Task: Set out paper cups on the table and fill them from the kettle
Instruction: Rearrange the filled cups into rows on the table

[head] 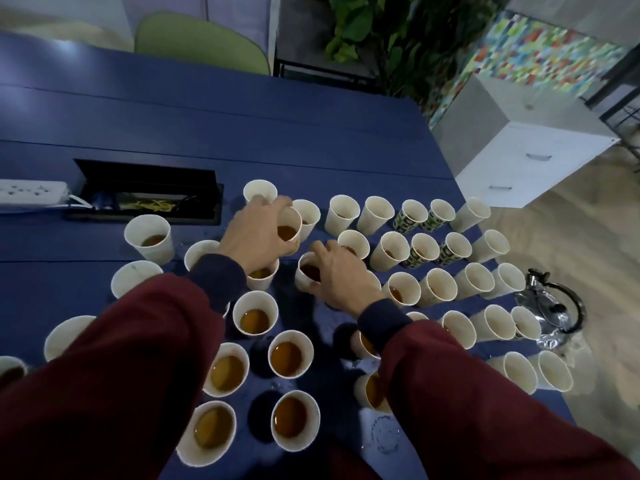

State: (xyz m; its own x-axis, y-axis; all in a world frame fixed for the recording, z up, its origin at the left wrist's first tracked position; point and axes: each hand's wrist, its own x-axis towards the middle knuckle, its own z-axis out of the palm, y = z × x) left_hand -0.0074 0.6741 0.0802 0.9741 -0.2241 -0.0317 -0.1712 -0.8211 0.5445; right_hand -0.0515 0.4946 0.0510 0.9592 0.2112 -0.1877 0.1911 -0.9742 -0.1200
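Note:
Several white paper cups stand on the blue table (242,126), many holding brown liquid. My left hand (256,233) grips one filled cup (289,225) and holds it tilted above the others. My right hand (337,271) grips another cup (306,277) of dark liquid near the table's middle. The steel kettle (550,313) sits at the table's right edge, apart from both hands. A few cups with a green pattern (410,216) stand in the far right rows.
An open black cable box (145,192) is sunk into the table at the left, with a white power strip (31,192) beside it. Drops of water lie on the table near the front. A green chair (201,43) and a white cabinet (526,161) stand beyond the table.

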